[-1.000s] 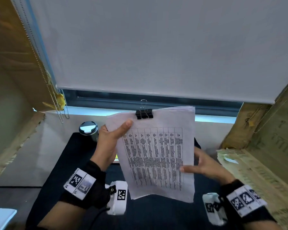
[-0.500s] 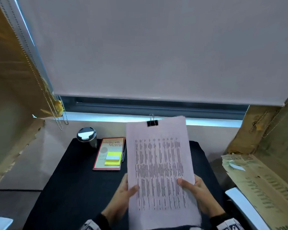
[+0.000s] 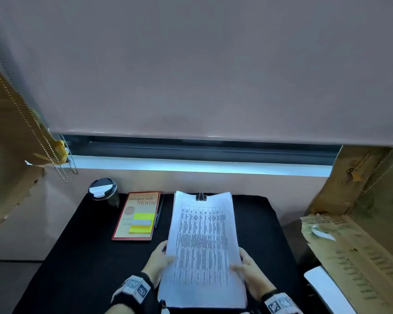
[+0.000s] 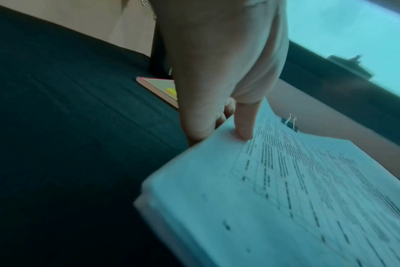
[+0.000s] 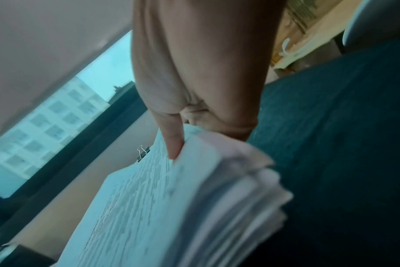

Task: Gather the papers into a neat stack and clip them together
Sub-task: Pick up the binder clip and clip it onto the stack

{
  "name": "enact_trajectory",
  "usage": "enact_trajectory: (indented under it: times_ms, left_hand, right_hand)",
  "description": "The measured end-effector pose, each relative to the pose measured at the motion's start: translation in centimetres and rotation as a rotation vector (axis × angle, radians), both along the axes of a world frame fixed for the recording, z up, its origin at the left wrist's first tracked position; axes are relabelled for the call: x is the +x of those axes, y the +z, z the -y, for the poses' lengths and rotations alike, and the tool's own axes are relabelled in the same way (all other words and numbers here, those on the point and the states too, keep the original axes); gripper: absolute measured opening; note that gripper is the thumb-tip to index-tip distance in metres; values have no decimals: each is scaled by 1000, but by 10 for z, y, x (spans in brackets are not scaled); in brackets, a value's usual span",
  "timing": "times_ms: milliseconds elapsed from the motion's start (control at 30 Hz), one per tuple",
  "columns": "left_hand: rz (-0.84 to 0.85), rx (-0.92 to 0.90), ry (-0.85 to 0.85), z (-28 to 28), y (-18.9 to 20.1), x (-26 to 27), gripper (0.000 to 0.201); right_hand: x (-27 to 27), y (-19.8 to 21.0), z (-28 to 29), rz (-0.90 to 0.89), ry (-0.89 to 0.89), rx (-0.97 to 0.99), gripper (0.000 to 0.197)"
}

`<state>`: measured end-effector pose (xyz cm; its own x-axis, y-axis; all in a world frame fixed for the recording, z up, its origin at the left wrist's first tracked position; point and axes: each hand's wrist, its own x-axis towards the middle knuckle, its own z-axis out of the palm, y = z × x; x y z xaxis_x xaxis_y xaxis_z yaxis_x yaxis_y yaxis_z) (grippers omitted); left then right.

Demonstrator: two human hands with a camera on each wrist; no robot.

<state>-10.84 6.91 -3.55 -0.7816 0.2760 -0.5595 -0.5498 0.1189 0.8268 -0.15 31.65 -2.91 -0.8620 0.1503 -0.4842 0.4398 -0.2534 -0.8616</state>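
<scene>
A stack of printed papers (image 3: 202,245) is held low over the black table (image 3: 82,257), long side running away from me. A black binder clip (image 3: 201,196) grips its far top edge, also seen as binder clip (image 4: 291,124) and binder clip (image 5: 143,153). My left hand (image 3: 160,259) pinches the stack's left edge, thumb on top of the papers (image 4: 286,189), fingers underneath. My right hand (image 3: 250,271) pinches the right edge the same way, thumb on the top sheet of the papers (image 5: 149,198).
At the table's far left stand a lidded coffee cup (image 3: 103,191) and a red-edged book (image 3: 136,215) with yellow sticky notes (image 3: 142,223) on it; a pen (image 3: 158,211) lies beside the book. Cardboard (image 3: 359,250) leans at the right, more at the left. A window blind hangs ahead.
The clipped stack has come down from upright in front of the window to low over the table. Both hands shifted to the stack's near side edges.
</scene>
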Motion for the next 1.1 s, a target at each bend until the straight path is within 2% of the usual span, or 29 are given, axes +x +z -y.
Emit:
enact_trajectory:
  times_ms: [167,233,300,367,433,467,533,600,667,733,833,967,1100]
  left_hand:
    - [-14,-125,7,1,-16,-11,69]
    - [-43,-184,-43,3,-18,-7,84]
    - [-144,-319,-194,0,-14,2,100]
    - [-279,-537,-432,-6,-8,16,118]
    - [-328,-720,-647,-13,-8,29,138]
    - [-332,-781,-699,-15,-11,33,142]
    - [-337,-870,-706,-16,-19,37,144]
    - [-365,-932,-695,-17,-21,37,142]
    - [-403,-958,-696,-17,-21,39,137]
    - [-438,-956,-679,-16,-20,41,133]
    - [-477,-915,-617,-13,-24,45,118]
    - [-497,-827,-578,-7,-27,48,103]
    - [-498,-764,-589,6,-33,47,109]
  right_hand:
    - [-22,-13,-3,102,-8,69,47]
    - [-26,-16,-4,119,-4,68,46]
    - [-28,-21,-6,134,-5,52,44]
    - [-29,-28,-9,145,-18,40,43]
    - [-31,-32,-9,153,-36,61,46]
    - [-32,-32,-7,155,-47,111,50]
    - [-31,-26,-3,154,-81,313,60]
    - [-25,-17,0,166,-60,574,80]
    - [-13,-8,2,207,102,775,102]
    - [4,-6,6,235,339,911,111]
    - [24,-10,17,217,533,1083,99]
    - [27,-16,23,178,524,1162,83]
    - [29,-17,25,207,551,1206,88]
